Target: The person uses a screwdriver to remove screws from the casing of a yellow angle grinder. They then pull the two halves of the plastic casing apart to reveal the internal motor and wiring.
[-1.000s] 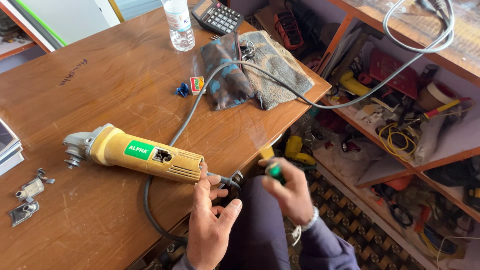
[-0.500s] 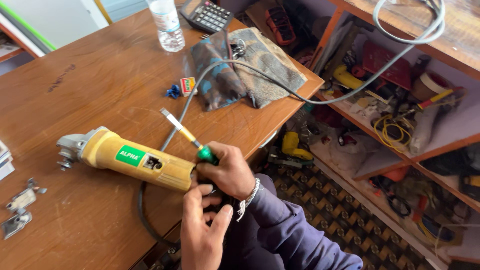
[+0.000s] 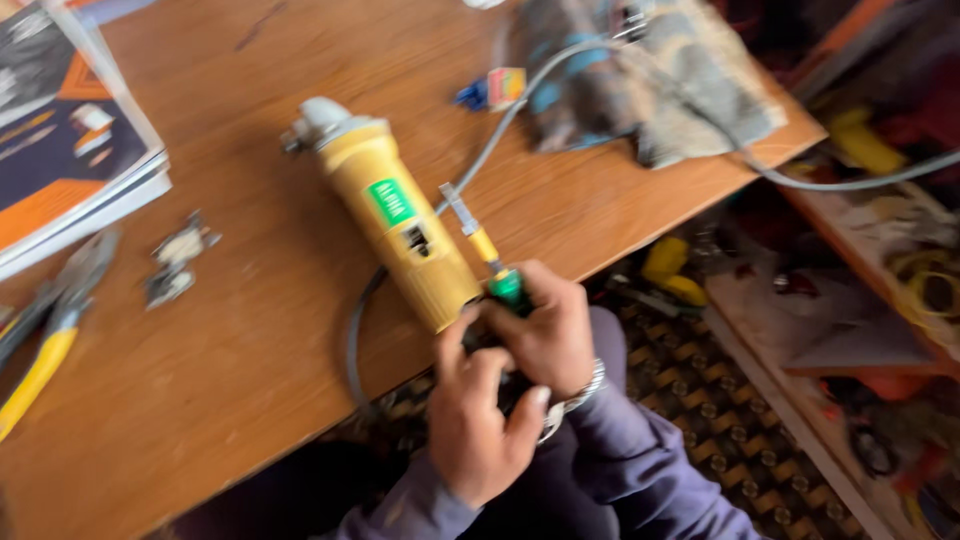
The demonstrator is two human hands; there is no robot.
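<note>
Here, two hands work at the yellow grinder (image 3: 395, 215) on the bench (image 3: 240, 390).
The right hand (image 3: 545, 330) grips a screwdriver (image 3: 487, 255); the left hand (image 3: 475, 420) curls at the grinder's end.

Green rectangular label (image 3: 391, 201) on the yellow grinder body (image 3: 400, 225); small red-and-yellow packet (image 3: 506, 86) near the cloth (image 3: 640, 90).

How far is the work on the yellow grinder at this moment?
Done: the yellow angle grinder lies on the wooden table, small metal parts set aside. In hand: the right hand holds a green-handled screwdriver at the grinder's rear end, the left hand beside it. Left: the blur hides it.
</note>
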